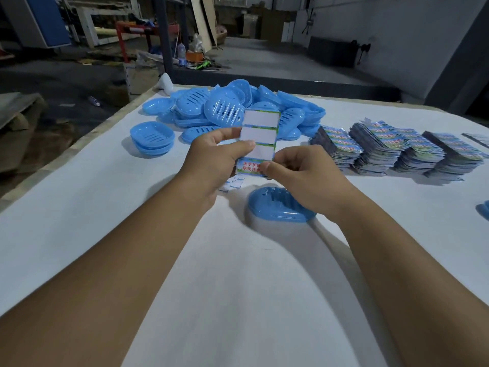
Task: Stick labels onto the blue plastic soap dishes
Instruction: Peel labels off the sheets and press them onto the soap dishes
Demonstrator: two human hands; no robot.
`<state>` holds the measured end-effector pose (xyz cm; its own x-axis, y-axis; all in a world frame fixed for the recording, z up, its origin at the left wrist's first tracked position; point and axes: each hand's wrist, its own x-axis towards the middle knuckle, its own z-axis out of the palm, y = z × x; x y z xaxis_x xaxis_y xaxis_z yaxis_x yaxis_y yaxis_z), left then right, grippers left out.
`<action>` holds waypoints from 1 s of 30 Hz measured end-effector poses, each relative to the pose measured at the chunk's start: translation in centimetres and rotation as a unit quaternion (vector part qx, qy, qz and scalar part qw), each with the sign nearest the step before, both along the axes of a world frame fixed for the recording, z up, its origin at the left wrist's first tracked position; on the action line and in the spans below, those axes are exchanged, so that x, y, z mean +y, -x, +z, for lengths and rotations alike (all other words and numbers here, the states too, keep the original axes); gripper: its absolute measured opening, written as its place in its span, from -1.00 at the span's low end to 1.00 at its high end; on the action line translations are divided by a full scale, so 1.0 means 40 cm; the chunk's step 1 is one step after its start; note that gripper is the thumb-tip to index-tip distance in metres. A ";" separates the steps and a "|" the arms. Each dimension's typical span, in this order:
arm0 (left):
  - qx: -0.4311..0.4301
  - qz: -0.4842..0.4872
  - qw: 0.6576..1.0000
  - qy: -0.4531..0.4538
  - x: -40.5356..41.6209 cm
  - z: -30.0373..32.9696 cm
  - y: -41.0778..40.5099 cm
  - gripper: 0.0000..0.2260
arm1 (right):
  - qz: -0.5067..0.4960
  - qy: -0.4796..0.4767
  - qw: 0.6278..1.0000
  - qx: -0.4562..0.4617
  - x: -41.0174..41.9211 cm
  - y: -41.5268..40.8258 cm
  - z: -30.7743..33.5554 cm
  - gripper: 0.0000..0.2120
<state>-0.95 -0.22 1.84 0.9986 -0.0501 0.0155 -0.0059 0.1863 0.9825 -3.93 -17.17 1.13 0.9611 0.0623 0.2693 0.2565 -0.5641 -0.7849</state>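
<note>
Holding the label strip [258,143] upright between them, both hands were raised above the table [79,221], and the strip's long axis ran up and away from the person. The left hand [211,160] pinched the strip at its left edge, thumb laid across the front about the middle of its length. The right hand [299,178] had its thumb and fingers closed on the lowest part, where one printed label [250,166] remained; the three fields above it were blank white, so the labels from there looked already taken. A blue soap dish [277,207] lay on the table directly below this grip, partly hidden under the right hand, its long axis running left to right. So the dish was nearer to the right hand, and the last label would have only to go down and a little toward the person to reach it. I judged that the peeling step was in hand. More dishes lay in a heap [238,109] at the far side, a small stack of dishes [152,140] to the left, and piles of label strips [397,149] to the right.
</note>
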 end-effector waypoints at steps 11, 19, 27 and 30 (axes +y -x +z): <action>-0.061 0.025 0.979 -0.191 0.009 0.004 0.006 -0.74 | -0.073 -0.022 0.997 0.022 -0.036 -0.021 -0.003 -0.67; -0.076 0.014 0.974 -0.214 0.011 0.005 0.015 -0.74 | -0.077 -0.015 0.996 0.037 -0.037 -0.023 -0.002 -0.65; -0.084 -0.012 0.976 -0.200 0.012 0.008 0.022 -0.71 | -0.112 -0.051 0.992 0.017 -0.039 -0.023 -0.006 -0.73; -0.092 -0.016 0.977 -0.191 0.010 0.007 0.023 -0.70 | -0.143 -0.058 0.988 -0.007 -0.043 -0.020 -0.001 -0.67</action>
<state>-1.85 0.20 2.13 0.9785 -0.1192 0.1682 -0.1887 -0.1901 0.9635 -3.12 -18.90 1.09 0.9313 -0.2429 0.2713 0.1106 -0.5210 -0.8463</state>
